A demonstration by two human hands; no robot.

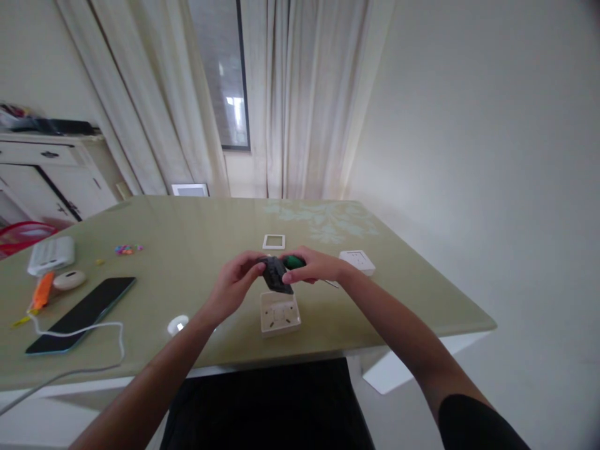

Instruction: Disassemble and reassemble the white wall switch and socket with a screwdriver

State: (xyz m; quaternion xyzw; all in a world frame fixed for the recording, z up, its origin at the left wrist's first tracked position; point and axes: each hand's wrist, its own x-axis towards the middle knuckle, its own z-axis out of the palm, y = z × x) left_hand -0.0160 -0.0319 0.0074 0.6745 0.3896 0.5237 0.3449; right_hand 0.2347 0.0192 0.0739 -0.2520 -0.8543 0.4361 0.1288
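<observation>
Between my hands is a dark grey part that looks like the back of a wall socket or switch [275, 275]. My left hand [237, 278] is closed on its left edge, thumb on the near face. My right hand [309, 265] is closed round a screwdriver with a green handle [294, 262], its thin metal shaft pointing out to the right. The right thumb also presses on the grey part. Just below, on the table, an open white square mounting box [280, 314] faces up. My fingers hide some of the grey part and the handle.
A white square frame [274, 242] lies beyond my hands, and a white socket box [358, 261] sits to the right. Leftward are a phone [87, 312], a white cable [119, 337], an orange tool [44, 290], a round white object [178, 324] and small colourful pieces [127, 249].
</observation>
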